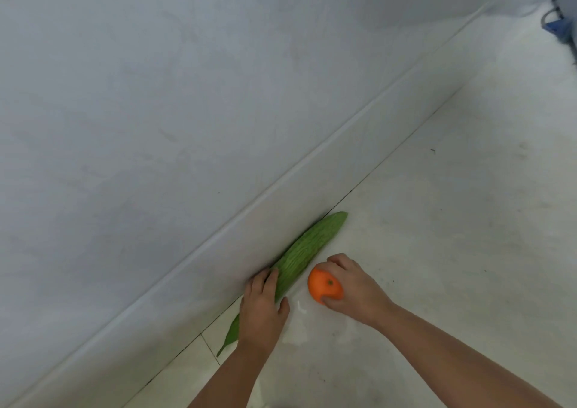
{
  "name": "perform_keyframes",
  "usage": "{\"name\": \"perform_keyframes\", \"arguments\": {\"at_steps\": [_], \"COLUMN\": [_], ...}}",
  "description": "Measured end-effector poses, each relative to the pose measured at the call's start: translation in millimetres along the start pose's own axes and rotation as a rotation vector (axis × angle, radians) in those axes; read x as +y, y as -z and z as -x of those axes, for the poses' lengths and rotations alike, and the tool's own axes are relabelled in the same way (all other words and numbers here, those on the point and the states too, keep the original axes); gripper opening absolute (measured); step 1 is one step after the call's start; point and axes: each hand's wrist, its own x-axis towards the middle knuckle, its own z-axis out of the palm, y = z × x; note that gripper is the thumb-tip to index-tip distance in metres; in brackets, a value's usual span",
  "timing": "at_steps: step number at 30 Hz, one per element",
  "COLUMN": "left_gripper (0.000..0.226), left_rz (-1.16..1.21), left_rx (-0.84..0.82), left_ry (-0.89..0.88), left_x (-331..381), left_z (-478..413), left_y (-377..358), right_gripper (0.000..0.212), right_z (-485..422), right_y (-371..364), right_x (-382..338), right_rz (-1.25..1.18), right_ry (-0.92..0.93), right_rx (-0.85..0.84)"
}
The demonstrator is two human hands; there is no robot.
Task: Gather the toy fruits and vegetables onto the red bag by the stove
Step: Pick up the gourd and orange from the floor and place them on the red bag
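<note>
A long green toy bitter gourd (307,247) lies on the pale tiled floor (437,220) along the foot of the wall. My left hand (261,306) is over its lower half, fingers and thumb curled round it. Just to the right, a round orange toy fruit (323,284) sits at floor level, gripped by my right hand (352,286) with fingers over its top and the thumb underneath. The gourd's thin stem end pokes out below my left wrist. The red bag and the stove are out of view.
A grey-white wall (156,111) with a skirting ledge (281,189) runs diagonally across the left. At the far top right corner stands a dark object with a blue part (560,26). A glossy reflection lies on the tiles between my hands.
</note>
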Motion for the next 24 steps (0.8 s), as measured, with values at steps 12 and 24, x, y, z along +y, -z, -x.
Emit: {"name": "perform_keyframes", "arguments": {"at_steps": [12, 24], "left_gripper": [0.067, 0.061], "left_rz": [0.285, 0.448], "left_rx": [-0.157, -0.094], "left_ry": [0.28, 0.312], "left_x": [2.7, 31.5], "left_z": [14.8, 32.1], "left_y": [-2.0, 17.2], "right_gripper": [0.068, 0.066], "right_z": [7.0, 27.3], "right_y": [-11.8, 19.0], "right_x": [3.8, 13.8], "right_rz": [0.014, -0.021], "right_ry": [0.022, -0.036], "right_rx": [-0.111, 0.012]}}
